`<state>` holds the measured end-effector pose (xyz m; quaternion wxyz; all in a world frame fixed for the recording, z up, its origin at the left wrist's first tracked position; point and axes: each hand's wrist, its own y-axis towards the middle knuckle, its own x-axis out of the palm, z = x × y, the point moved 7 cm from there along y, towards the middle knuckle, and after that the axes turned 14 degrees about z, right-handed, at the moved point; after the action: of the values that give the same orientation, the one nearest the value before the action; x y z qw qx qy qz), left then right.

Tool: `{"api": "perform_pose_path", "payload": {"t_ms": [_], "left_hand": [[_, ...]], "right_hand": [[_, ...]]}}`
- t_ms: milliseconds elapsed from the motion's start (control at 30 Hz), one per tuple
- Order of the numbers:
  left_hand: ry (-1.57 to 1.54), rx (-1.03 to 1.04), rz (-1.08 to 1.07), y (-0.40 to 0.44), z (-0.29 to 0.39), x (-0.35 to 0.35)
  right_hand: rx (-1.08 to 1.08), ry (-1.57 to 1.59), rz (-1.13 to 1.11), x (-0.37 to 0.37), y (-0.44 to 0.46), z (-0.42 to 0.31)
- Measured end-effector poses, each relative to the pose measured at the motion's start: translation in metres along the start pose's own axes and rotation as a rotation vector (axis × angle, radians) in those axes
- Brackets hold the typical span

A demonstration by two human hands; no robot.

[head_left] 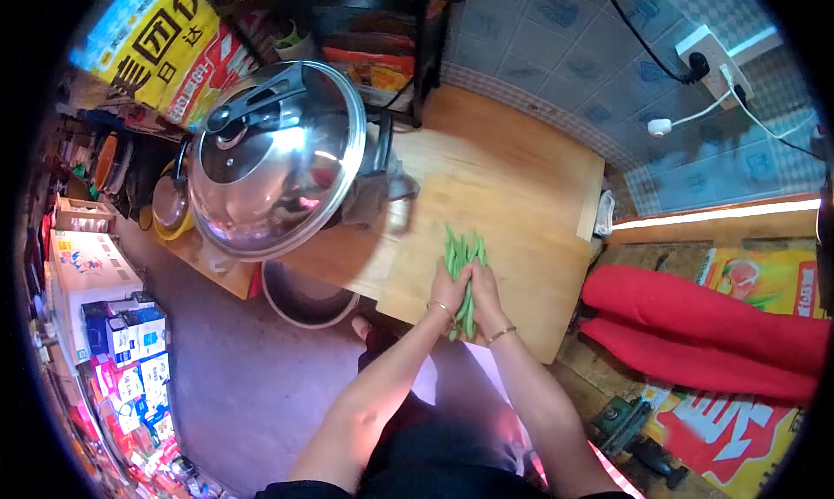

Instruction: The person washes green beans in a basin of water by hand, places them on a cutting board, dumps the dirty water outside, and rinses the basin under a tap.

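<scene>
A bundle of long green beans (463, 249) lies over the near part of a wooden cutting board (530, 238), its tips pointing away from me. My left hand (449, 289) is closed around the left side of the bundle. Against it, my right hand (485, 288) is closed on the right side of the same beans. The bean ends stick out above both hands and also below, between my wrists. Each wrist has a thin bracelet.
Left of the board stands a large pan with a domed glass lid (278, 160). A round basin (310, 295) is below the table edge. Red padded cloth (695, 325) lies at the right. A power strip (717, 60) hangs on the tiled wall.
</scene>
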<state>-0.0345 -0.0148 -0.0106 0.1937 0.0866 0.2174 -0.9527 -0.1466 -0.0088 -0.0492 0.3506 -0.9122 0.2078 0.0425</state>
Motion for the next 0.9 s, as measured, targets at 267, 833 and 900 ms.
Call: {"api": "perform_pose_path", "payload": {"t_ms": [267, 833, 900], "left_hand": [[-0.130, 0.009, 0.072, -0.052, 0.013, -0.112], [-0.089, -0.299, 0.375, 0.108, -0.299, -0.394], [-0.486, -0.138, 0.375, 0.142, -0.339, -0.375]], "right_hand": [[-0.071, 0.010, -0.127, 0.040, -0.126, -0.009], [-0.146, -0.526, -0.384, 0.391, -0.155, 0.213], [-0.443, -0.838, -0.595, 0.417, -0.113, 0.250]]}}
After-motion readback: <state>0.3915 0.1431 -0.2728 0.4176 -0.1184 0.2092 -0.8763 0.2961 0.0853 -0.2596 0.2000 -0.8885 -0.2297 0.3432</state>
